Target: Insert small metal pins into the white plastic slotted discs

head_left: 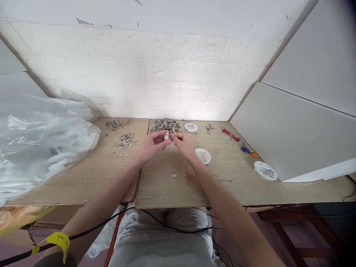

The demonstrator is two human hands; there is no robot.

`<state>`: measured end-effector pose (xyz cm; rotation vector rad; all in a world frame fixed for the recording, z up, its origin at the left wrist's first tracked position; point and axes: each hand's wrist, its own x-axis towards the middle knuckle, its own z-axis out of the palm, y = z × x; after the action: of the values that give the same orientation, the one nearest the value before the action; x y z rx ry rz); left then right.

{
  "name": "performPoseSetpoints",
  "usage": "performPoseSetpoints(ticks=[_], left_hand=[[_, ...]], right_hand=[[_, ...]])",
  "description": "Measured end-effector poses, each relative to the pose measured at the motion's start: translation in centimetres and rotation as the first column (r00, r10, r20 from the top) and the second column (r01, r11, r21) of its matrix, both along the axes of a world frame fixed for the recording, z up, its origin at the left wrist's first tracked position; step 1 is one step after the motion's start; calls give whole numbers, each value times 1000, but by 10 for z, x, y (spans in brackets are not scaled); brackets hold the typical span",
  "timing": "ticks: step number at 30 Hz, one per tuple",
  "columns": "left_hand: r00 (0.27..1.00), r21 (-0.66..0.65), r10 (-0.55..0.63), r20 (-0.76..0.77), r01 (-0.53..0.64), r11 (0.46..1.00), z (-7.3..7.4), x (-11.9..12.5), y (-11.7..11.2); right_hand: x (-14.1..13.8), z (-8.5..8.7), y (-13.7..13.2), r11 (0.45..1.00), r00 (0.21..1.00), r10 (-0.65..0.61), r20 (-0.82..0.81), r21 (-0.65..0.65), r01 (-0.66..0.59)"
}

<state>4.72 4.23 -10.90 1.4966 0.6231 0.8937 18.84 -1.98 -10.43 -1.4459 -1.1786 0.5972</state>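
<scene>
My left hand [151, 147] pinches a small white plastic piece [167, 135] upright between thumb and fingers, above the table. Close against it on the right, my right hand [184, 144] is closed on a thin, light-brown stick [174, 132]; its lower tip points toward the white piece. Whether the two touch is too small to tell. Just behind the hands lies a heap of small metal parts [166, 124]. A round white slotted dish [203, 156] is beside my right wrist, partly covered by it. One loose metal part [174, 175] rests between my forearms.
Two smaller heaps, one of silvery parts [125, 140] and one of darker parts [115, 125], lie left. Clear plastic bags [47, 137] bulge over the left side. Rightward are a red packet [231, 134], a blue tag [245, 149] and another white dish [265, 170] by a panel.
</scene>
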Motion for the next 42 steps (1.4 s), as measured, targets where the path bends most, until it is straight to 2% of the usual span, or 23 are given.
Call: performPoseSetpoints(ticks=[6,8,11,15,19,23,29,34,42], left_hand=[[1000,-7,-11,4,11,1000,-2,-2,3],[998,-39,-45,35,46,998,-2,-3,5],[985,-130,-105,138,123,984,-2,-2,8],[969,-290,-53,239,124,949,-1,1,11],[964,-355,-34,264,130,926,-1,2,12],[964,-332,-36,262,125,935,-2,2,12],[970,-235,-118,213,168,957,-3,2,10],[972,-231,-100,211,149,961,-3,2,9],[987,-49,-147,58,150,988,-4,-2,7]], right_hand=[[3,-3,2,1000,1000,6,29,20,-7],[5,-3,3,1000,1000,10,13,25,-10],[8,0,3,999,999,42,-21,9,-42],[12,6,1,991,988,133,-73,-24,-135],[11,6,0,989,984,144,-107,-27,-148],[10,6,0,988,983,144,-118,-32,-149],[12,6,1,987,983,135,-124,-75,-145],[14,3,2,994,992,81,-92,-61,-87],[14,2,0,995,999,25,31,-100,-21]])
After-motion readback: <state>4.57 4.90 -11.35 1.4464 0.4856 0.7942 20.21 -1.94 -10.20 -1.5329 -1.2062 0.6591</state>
